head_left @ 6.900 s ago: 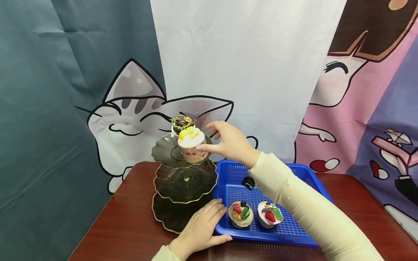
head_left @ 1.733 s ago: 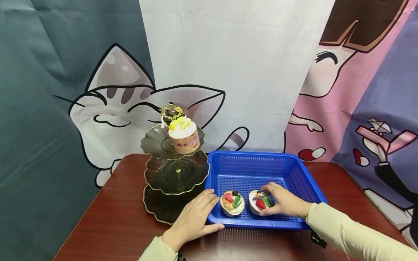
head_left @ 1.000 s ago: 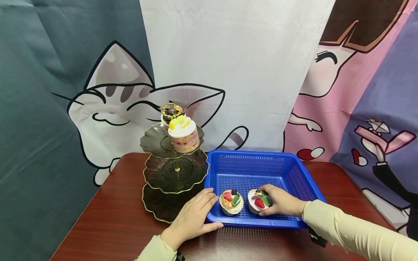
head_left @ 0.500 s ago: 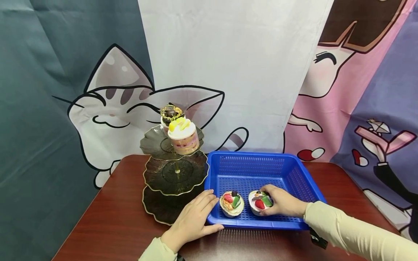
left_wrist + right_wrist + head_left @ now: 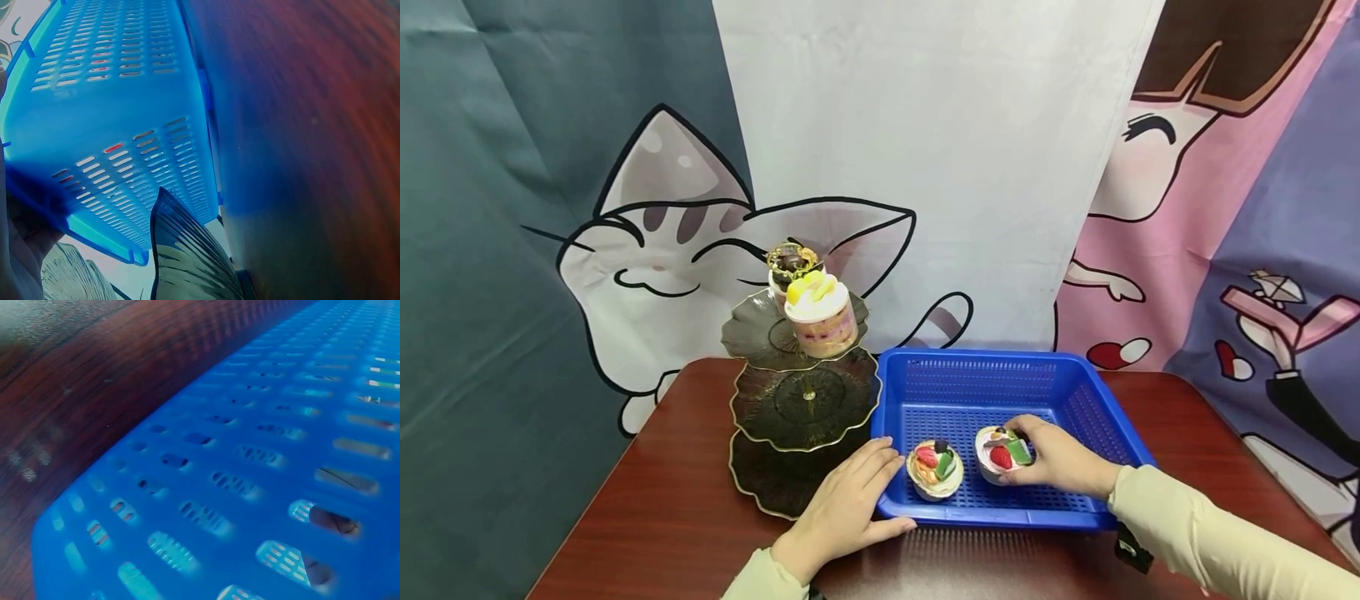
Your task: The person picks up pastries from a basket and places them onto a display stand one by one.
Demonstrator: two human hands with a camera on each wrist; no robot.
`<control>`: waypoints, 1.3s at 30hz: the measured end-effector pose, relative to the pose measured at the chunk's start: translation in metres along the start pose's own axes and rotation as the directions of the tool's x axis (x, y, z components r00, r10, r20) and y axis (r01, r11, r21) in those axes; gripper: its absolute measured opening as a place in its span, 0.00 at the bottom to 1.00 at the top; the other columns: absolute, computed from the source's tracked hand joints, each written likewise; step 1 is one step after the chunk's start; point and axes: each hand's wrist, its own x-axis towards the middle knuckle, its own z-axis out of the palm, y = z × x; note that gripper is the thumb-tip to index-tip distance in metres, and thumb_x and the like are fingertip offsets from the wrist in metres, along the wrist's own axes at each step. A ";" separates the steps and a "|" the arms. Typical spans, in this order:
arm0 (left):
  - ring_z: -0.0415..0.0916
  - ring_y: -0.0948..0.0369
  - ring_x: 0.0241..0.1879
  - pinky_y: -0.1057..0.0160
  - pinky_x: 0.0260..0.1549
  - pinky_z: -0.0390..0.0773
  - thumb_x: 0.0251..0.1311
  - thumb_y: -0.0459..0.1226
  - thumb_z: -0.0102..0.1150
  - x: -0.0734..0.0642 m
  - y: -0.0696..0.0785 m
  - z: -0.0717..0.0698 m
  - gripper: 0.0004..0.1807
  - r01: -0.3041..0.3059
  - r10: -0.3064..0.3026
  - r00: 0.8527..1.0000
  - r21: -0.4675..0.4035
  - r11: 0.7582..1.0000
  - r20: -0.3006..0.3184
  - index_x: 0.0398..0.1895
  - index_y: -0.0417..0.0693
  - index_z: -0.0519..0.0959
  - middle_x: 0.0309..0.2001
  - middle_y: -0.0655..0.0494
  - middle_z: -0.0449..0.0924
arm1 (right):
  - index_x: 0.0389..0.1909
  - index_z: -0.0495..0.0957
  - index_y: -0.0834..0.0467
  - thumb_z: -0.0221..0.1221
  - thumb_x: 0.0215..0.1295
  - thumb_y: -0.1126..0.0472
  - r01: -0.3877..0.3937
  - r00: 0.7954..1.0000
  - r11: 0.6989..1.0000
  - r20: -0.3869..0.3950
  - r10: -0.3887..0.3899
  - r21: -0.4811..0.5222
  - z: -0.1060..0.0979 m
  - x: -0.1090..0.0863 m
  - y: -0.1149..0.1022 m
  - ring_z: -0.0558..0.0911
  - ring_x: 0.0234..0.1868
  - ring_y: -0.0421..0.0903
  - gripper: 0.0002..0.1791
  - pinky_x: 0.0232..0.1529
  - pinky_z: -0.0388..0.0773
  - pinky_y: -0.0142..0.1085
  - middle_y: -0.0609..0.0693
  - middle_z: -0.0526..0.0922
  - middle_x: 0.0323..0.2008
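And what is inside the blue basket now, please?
A left fruit-topped cupcake, and a right fruit-topped cupcake which the right hand holds. The hand covers that cupcake's right edge and part of the basket floor.

Inside the blue basket [image 5: 977, 379], open room runs along the back edge to the back right corner. One fruit-topped cupcake [image 5: 935, 472] sits by the front left corner; the right hand [image 5: 1054, 458] blocks the front right. The tiered stand [image 5: 775, 408] and left hand [image 5: 847, 508] crowd the left edge.
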 end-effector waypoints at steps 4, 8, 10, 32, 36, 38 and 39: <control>0.72 0.57 0.61 0.61 0.62 0.72 0.52 0.65 0.58 0.000 0.000 0.001 0.36 -0.001 0.001 1.000 -0.003 1.000 -0.003 0.49 0.44 0.80 0.50 0.54 0.80 | 0.48 0.74 0.61 0.71 0.43 0.38 -0.013 1.000 1.000 -0.014 0.014 0.012 -0.004 0.000 -0.002 0.76 0.41 0.38 0.39 0.42 0.77 0.33 0.47 0.80 0.42; 0.72 0.57 0.61 0.61 0.62 0.72 0.50 0.64 0.61 0.000 0.000 0.000 0.36 -0.003 0.003 1.000 -0.001 1.000 -0.001 0.50 0.44 0.80 0.49 0.55 0.80 | 0.49 0.74 0.61 0.70 0.43 0.37 -0.022 1.000 1.000 -0.020 0.023 0.013 -0.005 0.000 -0.004 0.76 0.41 0.39 0.40 0.41 0.77 0.32 0.48 0.80 0.42; 0.72 0.57 0.61 0.61 0.62 0.72 0.49 0.64 0.63 0.000 0.001 0.000 0.36 -0.003 0.003 1.000 0.000 1.000 0.000 0.50 0.44 0.80 0.49 0.54 0.80 | 0.50 0.74 0.62 0.70 0.44 0.37 -0.025 0.999 1.000 -0.020 0.025 0.008 -0.006 0.000 -0.005 0.76 0.41 0.39 0.40 0.41 0.77 0.33 0.48 0.80 0.42; 0.71 0.57 0.62 0.61 0.63 0.71 0.49 0.65 0.62 0.003 0.001 -0.002 0.37 0.023 -0.023 0.999 -0.002 1.000 0.044 0.51 0.45 0.80 0.51 0.54 0.80 | 0.54 0.73 0.65 0.67 0.51 0.38 -0.080 0.997 0.995 -0.008 0.081 0.056 -0.026 -0.002 -0.022 0.77 0.41 0.42 0.40 0.41 0.80 0.36 0.53 0.81 0.45; 0.71 0.57 0.62 0.60 0.63 0.72 0.51 0.65 0.60 0.002 0.001 -0.002 0.37 0.029 -0.029 0.998 -0.002 1.000 0.058 0.51 0.45 0.80 0.51 0.55 0.79 | 0.54 0.72 0.65 0.67 0.51 0.38 -0.088 0.996 0.994 0.010 0.087 0.065 -0.026 -0.004 -0.025 0.77 0.41 0.42 0.40 0.41 0.81 0.37 0.52 0.80 0.45; 0.71 0.57 0.62 0.60 0.63 0.72 0.51 0.65 0.60 0.001 0.002 -0.002 0.37 0.030 -0.029 0.998 -0.001 1.000 0.058 0.51 0.45 0.80 0.51 0.55 0.80 | 0.54 0.73 0.64 0.67 0.51 0.38 -0.088 0.996 0.994 0.012 0.088 0.059 -0.027 -0.005 -0.026 0.77 0.41 0.41 0.39 0.41 0.81 0.37 0.52 0.80 0.45; 0.71 0.57 0.62 0.60 0.63 0.72 0.50 0.65 0.61 0.001 0.002 -0.002 0.37 0.029 -0.029 0.998 0.001 1.000 0.057 0.51 0.45 0.80 0.51 0.55 0.80 | 0.54 0.73 0.64 0.67 0.51 0.38 -0.084 0.996 0.995 0.010 0.084 0.057 -0.028 -0.005 -0.027 0.77 0.41 0.41 0.39 0.41 0.81 0.37 0.52 0.80 0.45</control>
